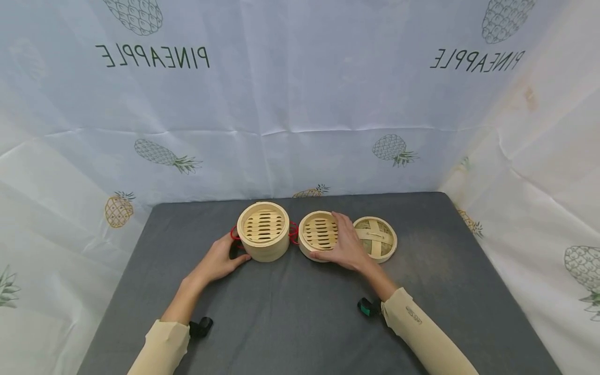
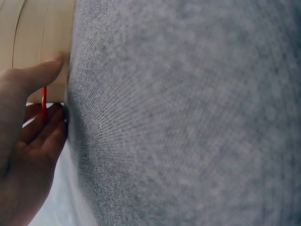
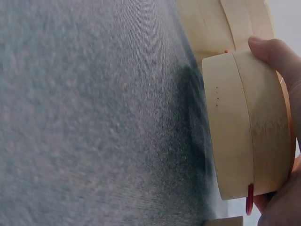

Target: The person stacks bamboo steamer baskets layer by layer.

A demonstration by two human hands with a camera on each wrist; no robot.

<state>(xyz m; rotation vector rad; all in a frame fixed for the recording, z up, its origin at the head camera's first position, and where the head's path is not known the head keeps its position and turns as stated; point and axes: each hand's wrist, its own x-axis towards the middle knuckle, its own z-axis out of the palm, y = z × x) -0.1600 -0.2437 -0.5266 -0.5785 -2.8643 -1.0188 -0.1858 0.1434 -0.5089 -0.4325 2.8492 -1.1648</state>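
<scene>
One grey-clothed table (image 1: pixel 290 317), pineapple-print cloth (image 1: pixel 319 94) behind, left grip (image 1: pixel 219 260) around tall steamer (image 1: pixel 264 233), right grip (image 1: pixel 348 248) around shorter steamer (image 1: pixel 317 234).

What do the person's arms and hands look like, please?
The left sleeve and right sleeve are cream, the latter bearing a dark marking. The left wrist camera is black, the right camera black and green. Left hand and right hand are gloveless.

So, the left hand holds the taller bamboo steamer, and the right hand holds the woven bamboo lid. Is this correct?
Not quite: the right hand holds the shorter bamboo steamer, not the woven bamboo lid, as the head view shows. The left hand does hold the taller bamboo steamer.
</scene>
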